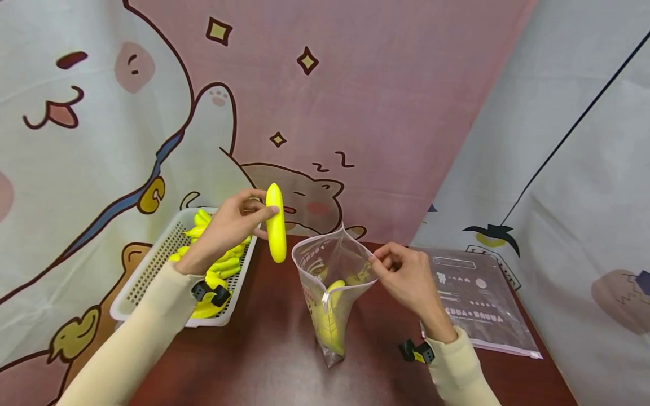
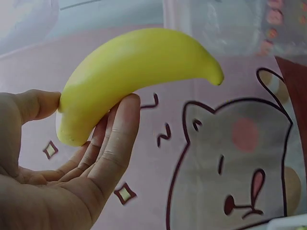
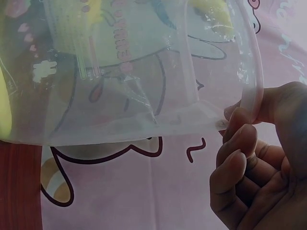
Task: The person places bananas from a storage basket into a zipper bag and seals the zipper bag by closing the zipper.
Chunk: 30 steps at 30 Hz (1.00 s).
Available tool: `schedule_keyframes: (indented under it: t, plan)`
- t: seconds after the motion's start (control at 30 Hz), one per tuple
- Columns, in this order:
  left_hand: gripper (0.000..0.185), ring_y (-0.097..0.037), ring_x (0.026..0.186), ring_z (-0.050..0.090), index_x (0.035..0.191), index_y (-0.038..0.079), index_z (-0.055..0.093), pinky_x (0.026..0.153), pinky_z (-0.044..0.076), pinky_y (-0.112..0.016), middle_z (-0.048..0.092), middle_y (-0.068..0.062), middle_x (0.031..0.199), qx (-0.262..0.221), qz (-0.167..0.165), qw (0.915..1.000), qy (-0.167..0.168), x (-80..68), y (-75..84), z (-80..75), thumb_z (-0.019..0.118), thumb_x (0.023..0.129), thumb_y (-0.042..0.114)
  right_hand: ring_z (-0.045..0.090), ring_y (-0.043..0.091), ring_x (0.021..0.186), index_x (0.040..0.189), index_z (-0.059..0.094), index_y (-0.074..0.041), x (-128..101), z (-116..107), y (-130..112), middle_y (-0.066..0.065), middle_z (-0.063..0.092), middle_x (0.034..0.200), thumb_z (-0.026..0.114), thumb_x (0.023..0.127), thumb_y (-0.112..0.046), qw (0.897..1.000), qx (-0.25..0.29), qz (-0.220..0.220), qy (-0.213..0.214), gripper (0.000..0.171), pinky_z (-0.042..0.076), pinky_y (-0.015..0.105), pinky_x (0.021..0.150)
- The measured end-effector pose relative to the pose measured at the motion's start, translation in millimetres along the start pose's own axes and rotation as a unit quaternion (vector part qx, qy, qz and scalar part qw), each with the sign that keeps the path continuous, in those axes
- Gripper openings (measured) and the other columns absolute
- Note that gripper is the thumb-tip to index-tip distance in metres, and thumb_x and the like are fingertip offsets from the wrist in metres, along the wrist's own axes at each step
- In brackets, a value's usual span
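My left hand holds a yellow toy banana upright between thumb and fingers, just left of and above the mouth of a clear zip bag. In the left wrist view the banana lies across my fingertips. My right hand pinches the bag's right rim and keeps it open; the right wrist view shows the rim held by my thumb and curled fingers. At least one banana stands inside the bag.
A white mesh basket with several more yellow bananas sits at the left on the dark red table. A flat stack of printed zip bags lies at the right. Cartoon-printed cloth hangs behind and to both sides.
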<state>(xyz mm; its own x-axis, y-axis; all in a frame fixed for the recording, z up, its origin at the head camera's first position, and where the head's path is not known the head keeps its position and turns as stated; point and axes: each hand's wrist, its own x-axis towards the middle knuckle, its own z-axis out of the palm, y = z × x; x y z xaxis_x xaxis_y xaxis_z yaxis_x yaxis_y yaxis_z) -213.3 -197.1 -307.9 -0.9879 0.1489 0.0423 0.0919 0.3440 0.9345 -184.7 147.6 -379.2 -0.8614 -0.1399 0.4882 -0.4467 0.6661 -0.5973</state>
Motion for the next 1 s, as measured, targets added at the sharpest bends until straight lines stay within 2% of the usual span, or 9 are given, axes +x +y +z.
schedule_keyframes:
  t: [0.2,0.43,0.67,0.77,1.0]
  plan:
    - [0.050,-0.030,0.096,0.074,0.138,0.010,0.052,0.078,0.064,-0.041,0.067,-0.015,0.124,-0.037,0.021,0.9989,-0.020,-0.4,17.9,13.1,0.071,0.098,0.033,0.053,0.004,0.052,0.082,0.073,-0.022,1,0,-1,-0.017,0.060,0.056,0.078,0.088,-0.018,1.000,-0.003,-0.002,0.005,0.009,0.042,0.022,0.051]
    - [0.046,-0.032,0.097,0.073,0.136,0.009,0.054,0.078,0.064,-0.043,0.068,-0.018,0.118,-0.055,0.036,0.9973,-0.032,0.8,32.7,26.3,0.071,0.098,0.027,0.053,0.004,0.051,0.081,0.073,-0.019,4,2,-2,-0.014,0.060,0.055,0.078,0.086,-0.015,1.000,-0.007,-0.004,0.013,0.008,0.041,0.021,0.050]
    - [0.047,-0.030,0.085,0.076,0.137,0.012,0.054,0.078,0.064,-0.042,0.069,-0.016,0.115,-0.049,0.040,0.9973,-0.037,1.0,44.8,31.3,0.072,0.097,0.029,0.053,0.005,0.051,0.081,0.073,-0.018,5,2,-2,-0.012,0.061,0.056,0.077,0.087,-0.015,1.000,-0.004,-0.003,0.010,0.008,0.042,0.022,0.051]
    - [0.047,-0.031,0.087,0.075,0.137,0.012,0.054,0.080,0.064,-0.044,0.069,-0.016,0.115,-0.050,0.036,0.9971,-0.043,1.2,49.1,36.3,0.072,0.097,0.028,0.053,0.005,0.051,0.080,0.073,-0.019,5,2,-2,-0.013,0.061,0.056,0.078,0.087,-0.015,1.000,-0.004,-0.004,0.011,0.009,0.042,0.021,0.051]
    - [0.049,-0.023,0.082,0.074,0.134,0.008,0.054,0.076,0.064,-0.045,0.071,-0.013,0.108,0.009,0.008,0.9967,-0.081,6.6,44.9,54.9,0.074,0.095,0.029,0.054,0.004,0.052,0.079,0.073,-0.021,5,2,-3,-0.014,0.061,0.056,0.077,0.087,-0.017,1.000,-0.007,0.003,0.008,0.010,0.042,0.021,0.053]
